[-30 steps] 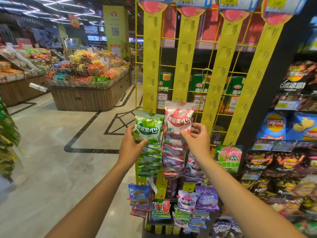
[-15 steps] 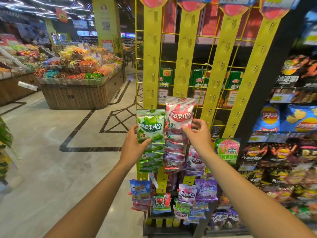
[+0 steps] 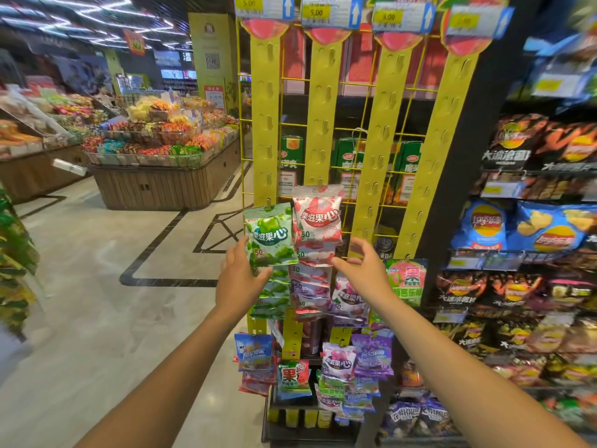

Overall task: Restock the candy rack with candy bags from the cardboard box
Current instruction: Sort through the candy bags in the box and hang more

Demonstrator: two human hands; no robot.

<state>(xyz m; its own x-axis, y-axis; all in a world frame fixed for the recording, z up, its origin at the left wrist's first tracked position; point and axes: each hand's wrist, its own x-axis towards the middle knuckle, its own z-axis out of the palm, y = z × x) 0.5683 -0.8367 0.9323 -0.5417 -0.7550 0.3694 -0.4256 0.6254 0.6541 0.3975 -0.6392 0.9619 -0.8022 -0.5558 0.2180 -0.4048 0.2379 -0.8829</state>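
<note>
The candy rack [image 3: 323,124] has four yellow hanging strips on a wire grid. A green candy bag [image 3: 271,236] hangs at the top of a stack on the leftmost strip. My left hand [image 3: 237,281] holds its lower left corner, thumb under the bag and fingers behind its edge. A red-and-white candy bag [image 3: 318,218] hangs topmost on the second strip. My right hand [image 3: 366,265] is open just below and right of it, with the index fingertip by the bags beneath. The cardboard box is out of view.
More candy bags [image 3: 339,363] hang low on the strips. Chip shelves [image 3: 533,227] fill the right side. A wooden bulk-candy island [image 3: 161,185] stands back left across the tiled floor [image 3: 97,286]. The upper halves of the strips carry no bags.
My right hand has let go of the red-and-white bag and dropped a little, fingers spread. The bag stays hanging on its strip. My left hand keeps hold of the green bag.
</note>
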